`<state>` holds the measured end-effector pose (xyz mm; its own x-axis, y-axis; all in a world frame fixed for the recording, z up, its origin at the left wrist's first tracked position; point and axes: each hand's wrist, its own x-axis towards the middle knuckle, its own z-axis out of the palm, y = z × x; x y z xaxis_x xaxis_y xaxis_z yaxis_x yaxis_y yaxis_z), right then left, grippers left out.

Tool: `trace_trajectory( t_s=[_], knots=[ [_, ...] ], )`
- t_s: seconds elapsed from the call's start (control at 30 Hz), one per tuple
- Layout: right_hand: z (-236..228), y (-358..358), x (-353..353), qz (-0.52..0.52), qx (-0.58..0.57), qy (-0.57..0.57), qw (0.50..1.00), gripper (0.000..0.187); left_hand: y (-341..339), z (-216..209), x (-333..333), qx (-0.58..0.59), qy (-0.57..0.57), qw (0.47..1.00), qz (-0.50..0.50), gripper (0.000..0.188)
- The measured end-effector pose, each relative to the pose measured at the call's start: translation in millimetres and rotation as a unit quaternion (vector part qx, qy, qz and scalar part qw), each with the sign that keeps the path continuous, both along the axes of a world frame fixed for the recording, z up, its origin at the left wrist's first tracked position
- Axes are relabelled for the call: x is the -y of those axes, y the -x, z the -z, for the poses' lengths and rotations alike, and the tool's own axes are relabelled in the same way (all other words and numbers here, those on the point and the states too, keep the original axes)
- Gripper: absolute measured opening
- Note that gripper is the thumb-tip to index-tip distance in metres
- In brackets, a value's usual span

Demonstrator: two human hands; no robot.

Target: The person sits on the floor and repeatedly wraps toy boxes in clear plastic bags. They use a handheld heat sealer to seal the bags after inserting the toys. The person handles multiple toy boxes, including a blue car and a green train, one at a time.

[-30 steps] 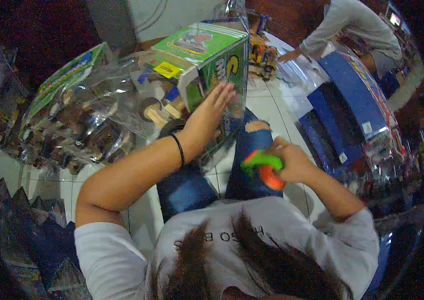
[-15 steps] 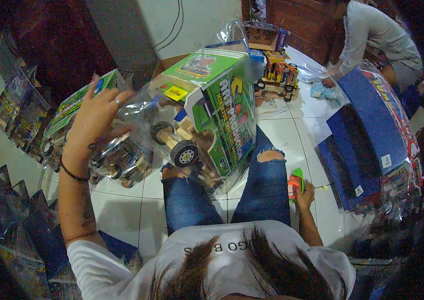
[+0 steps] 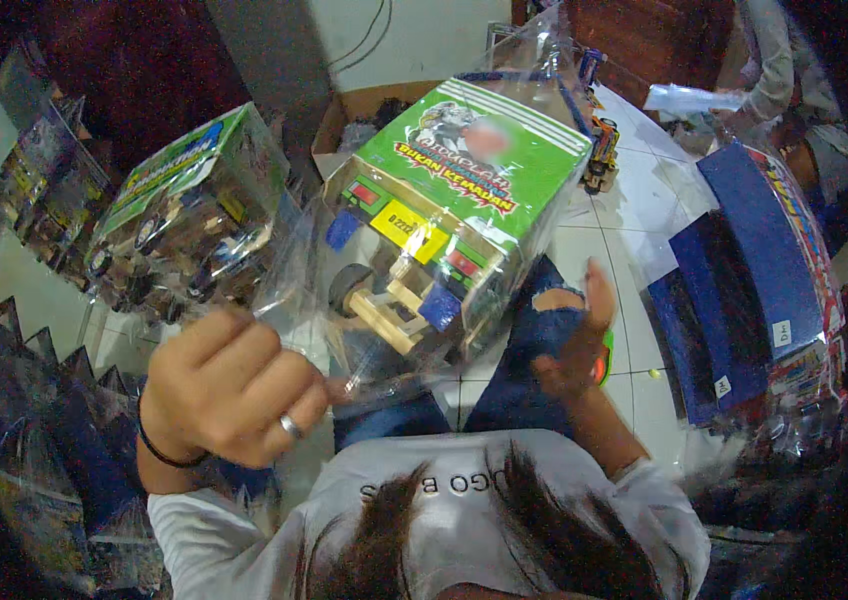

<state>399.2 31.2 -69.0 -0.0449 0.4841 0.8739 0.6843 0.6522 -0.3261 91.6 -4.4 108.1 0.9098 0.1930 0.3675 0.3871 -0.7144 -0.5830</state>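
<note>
showing a truck [image 3: 484, 150] in front of the lap, over the left leg, tilted, rear end toward the wearer. boxy, green on top with cartoon print and white stripes, yellow plate, red lights, blue flaps, bare wood chassis, dark wheel. wrapped in a clear bag [image 3: 549, 45], glossy, pulled to a peak at the far end.

left hand [image 3: 234, 385]: closed in a fist beside the film; cannot tell if gripping it. right hand [image 3: 579, 335]: open, blurred, near the right knee, just above a green-and-orange dispenser [image 3: 605, 357].

below: white tile floor [image 3: 634, 310], dark joints. behind: cardboard box [image 3: 322, 140], pale wall [image 3: 434, 45], brown panel [image 3: 669, 45]. upper right: co-worker's sleeve [image 3: 776, 60], yellow truck [image 3: 601, 160].

on the left, second truck [image 3: 209, 185], bagged, close by, with film filling the narrow gap. on the right, blue panels [image 3: 744, 260], with a tile strip between panels and knee. lower left, dark pointed panels [image 3: 74, 450] along the rim.
</note>
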Motion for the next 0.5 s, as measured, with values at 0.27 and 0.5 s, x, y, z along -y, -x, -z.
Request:
trace_trajectory(
  t_s=[0.27, 0.5],
  knots=[
    [-107.4, -14.3, -48.8, -0.079, 0.407, -0.071, 0.907, 0.087, 3.9, 21.4, 7.2, 0.072, -0.018, 0.995, 0.065, 0.029],
    [-99.4, 11.3, -31.8, -0.133, 0.310, 0.018, 0.941, 0.091, 13.4, 40.1, 2.2, 0.117, -0.024, 0.981, 0.151, 0.029]
  ],
)
